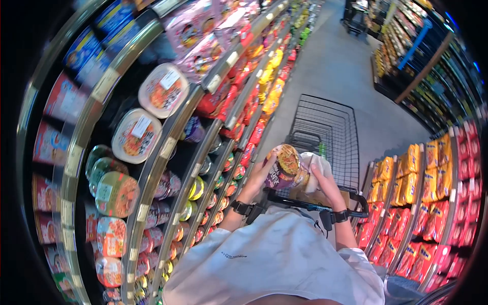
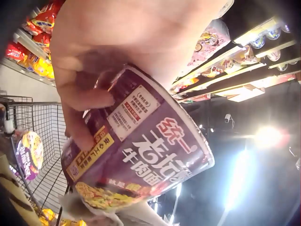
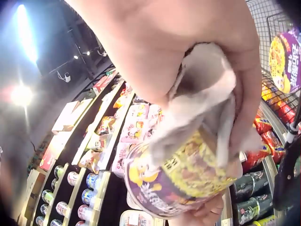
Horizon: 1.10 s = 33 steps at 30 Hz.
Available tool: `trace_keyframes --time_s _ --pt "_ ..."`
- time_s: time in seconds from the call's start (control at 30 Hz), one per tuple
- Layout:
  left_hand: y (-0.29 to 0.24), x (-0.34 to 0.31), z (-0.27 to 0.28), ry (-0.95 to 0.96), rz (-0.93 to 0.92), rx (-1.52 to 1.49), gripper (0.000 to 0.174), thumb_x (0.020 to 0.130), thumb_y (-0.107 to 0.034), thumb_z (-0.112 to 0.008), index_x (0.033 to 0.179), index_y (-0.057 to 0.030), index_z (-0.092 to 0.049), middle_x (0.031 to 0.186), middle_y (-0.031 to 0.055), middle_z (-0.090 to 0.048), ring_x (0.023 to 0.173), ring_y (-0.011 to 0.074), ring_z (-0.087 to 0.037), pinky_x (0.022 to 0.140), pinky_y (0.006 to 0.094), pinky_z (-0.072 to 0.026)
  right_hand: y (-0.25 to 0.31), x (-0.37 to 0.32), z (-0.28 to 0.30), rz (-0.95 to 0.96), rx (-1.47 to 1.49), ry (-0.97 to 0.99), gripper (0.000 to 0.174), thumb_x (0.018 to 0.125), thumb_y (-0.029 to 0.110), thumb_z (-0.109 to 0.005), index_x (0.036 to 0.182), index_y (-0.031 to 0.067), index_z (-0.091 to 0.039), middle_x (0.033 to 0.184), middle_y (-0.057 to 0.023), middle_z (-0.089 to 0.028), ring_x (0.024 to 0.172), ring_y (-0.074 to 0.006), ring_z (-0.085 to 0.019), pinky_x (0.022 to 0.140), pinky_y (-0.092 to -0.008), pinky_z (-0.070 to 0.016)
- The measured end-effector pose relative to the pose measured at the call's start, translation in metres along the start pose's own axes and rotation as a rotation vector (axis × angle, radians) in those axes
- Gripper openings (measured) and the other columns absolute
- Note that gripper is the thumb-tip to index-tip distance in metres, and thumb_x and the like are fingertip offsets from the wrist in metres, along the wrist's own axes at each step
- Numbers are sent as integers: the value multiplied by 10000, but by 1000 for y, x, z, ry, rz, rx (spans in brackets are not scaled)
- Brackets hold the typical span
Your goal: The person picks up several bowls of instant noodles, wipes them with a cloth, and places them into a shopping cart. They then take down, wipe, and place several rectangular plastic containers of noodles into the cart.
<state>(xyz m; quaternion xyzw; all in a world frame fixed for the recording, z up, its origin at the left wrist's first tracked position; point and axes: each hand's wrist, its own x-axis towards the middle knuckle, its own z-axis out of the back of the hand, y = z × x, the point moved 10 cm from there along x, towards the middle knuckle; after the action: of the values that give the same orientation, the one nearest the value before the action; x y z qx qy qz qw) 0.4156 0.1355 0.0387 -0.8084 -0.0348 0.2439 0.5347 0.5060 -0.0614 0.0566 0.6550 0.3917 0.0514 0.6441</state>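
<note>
My left hand grips a purple instant noodle cup by its side, the fingers curled round it. The cup is tilted, and its lid with a picture of noodles shows in the head view. In my right hand is a crumpled white cloth, bunched between thumb and fingers. The cloth lies against the cup and covers part of the noodle picture in the right wrist view. Both hands are over the handle end of a black wire shopping cart.
Shelves of noodle bowls rise close on the left. Yellow and red packets fill a shelf at right. The grey aisle floor runs ahead, with another cart at the far end. A round purple noodle picture shows by the cart.
</note>
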Motion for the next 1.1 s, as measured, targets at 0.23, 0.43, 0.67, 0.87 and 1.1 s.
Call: trace_keyframes --time_s 0.23,0.43,0.67,0.87,1.1 --pt "44 41 -35 -27 -168 354 450 966 -407 -661 1045 27 -574 911 60 -658 838 99 -622 727 270 -517 27 -19 18 332 -122 53 623 978 287 -656 1464 0 -391 1306 -57 -590 1211 -153 -533 1048 -295 -415" --pt "50 23 -100 263 41 279 640 964 -255 -687 1477 -18 -385 1137 105 -657 802 104 -673 683 224 -535 -14 -17 103 102 202 -159 539 929 173 -724 1369 3 -461 1259 -90 -614 1145 -143 -593 951 -297 -525" --pt "79 36 -92 316 34 446 532 975 -266 -660 1414 -18 -489 1074 100 -683 894 125 -657 785 262 -535 -42 1 189 20 155 -288 495 901 126 -742 1331 -20 -544 1234 -95 -646 1066 -160 -638 915 -306 -536" --pt "92 40 -2 -43 -12 543 368 998 -228 -609 1270 18 -586 1090 83 -675 947 151 -656 855 287 -531 -74 56 270 111 -475 -535 295 819 167 -791 1064 20 -719 966 -123 -754 898 -214 -725 778 -358 -555" --pt "107 -12 62 -418 79 987 572 909 -329 -726 1287 64 -553 1128 120 -685 1022 186 -645 922 314 -491 -124 122 297 -69 -1081 -480 336 805 263 -774 1014 7 -715 979 -228 -716 943 -399 -690 806 -449 -556"
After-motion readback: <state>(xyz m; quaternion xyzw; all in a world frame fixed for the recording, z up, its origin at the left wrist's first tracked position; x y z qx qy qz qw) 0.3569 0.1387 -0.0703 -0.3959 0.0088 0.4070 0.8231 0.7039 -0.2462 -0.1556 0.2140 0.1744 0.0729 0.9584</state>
